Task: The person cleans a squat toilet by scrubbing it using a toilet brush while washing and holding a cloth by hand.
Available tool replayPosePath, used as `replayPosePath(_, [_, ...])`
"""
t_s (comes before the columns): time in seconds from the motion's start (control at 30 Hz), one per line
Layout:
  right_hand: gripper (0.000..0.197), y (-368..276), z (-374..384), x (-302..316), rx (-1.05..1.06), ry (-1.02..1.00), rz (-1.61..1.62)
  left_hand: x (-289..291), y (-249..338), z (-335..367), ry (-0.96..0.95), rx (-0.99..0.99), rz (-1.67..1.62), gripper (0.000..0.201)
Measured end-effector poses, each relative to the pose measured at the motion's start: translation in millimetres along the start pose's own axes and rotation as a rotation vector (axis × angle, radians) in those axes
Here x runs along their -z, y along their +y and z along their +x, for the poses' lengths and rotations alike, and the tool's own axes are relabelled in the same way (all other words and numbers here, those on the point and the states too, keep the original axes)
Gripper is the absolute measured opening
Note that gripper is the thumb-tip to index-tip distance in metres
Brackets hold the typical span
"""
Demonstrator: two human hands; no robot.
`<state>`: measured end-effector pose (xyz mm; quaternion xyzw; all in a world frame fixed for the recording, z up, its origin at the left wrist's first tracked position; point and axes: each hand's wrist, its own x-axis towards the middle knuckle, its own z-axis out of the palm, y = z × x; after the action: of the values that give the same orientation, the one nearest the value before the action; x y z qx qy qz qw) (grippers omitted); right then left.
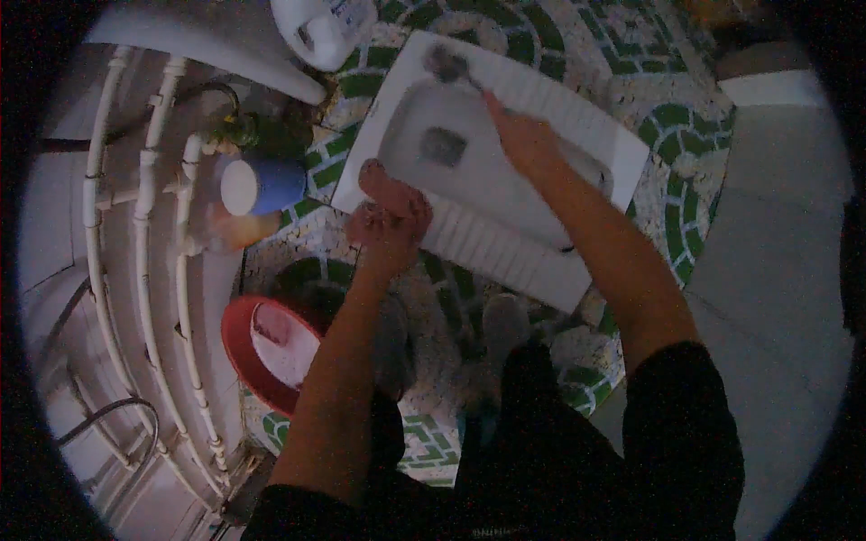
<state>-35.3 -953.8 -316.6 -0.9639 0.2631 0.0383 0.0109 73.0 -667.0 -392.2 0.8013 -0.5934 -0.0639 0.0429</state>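
Observation:
A white squat toilet (505, 239) with ribbed foot rests is set in the floor ahead of me. My right hand (528, 140) is closed around the thin handle of a toilet brush (446, 63). The brush's dark, blurred head is at the far left end of the toilet, near its rim. Above the toilet's near left edge, my left hand (392, 216) has its fingers curled in. Whether anything is inside those fingers is too dim and grainy to tell. A dark grey square patch (443, 146) shows in the bowl between my hands.
A red basin (236, 347) with something pale inside stands left of my feet. Beyond it are a blue cup-like container (271, 187) and white wall pipes (144, 207). A white jug (329, 36) stands at the far edge. Green-patterned tiles (681, 135) surround the toilet.

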Motion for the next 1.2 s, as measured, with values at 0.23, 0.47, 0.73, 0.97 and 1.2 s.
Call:
replayPosePath(0.23, [0.052, -82.9, 54.9, 38.2, 0.038, 0.063, 0.229, -70.1, -87.4, -46.7, 0.063, -0.134, 0.241, 0.05])
replayPosePath(0.47, [0.053, -25.8, 60.6, 20.7, 0.034, 0.057, 0.072, 38.6, 8.6, 13.3, -0.291, 0.14, -0.274, 0.056])
replayPosePath(0.73, [0.051, -105.9, -31.0, 28.3, 0.404, -0.283, 0.29, 16.6, -10.7, -11.2, 0.093, 0.076, 0.104, 0.061])
replayPosePath(0.97, [0.057, -25.2, 29.1, 13.0, -0.124, -0.061, 0.178, 28.5, 15.7, 14.1, -0.384, 0.162, -0.106, 0.065])
replayPosePath(1.2, [0.066, 25.5, -71.9, 8.0, -0.211, -0.151, 0.186, -27.6, -51.8, -22.5, -0.213, -0.018, -0.014, 0.063])
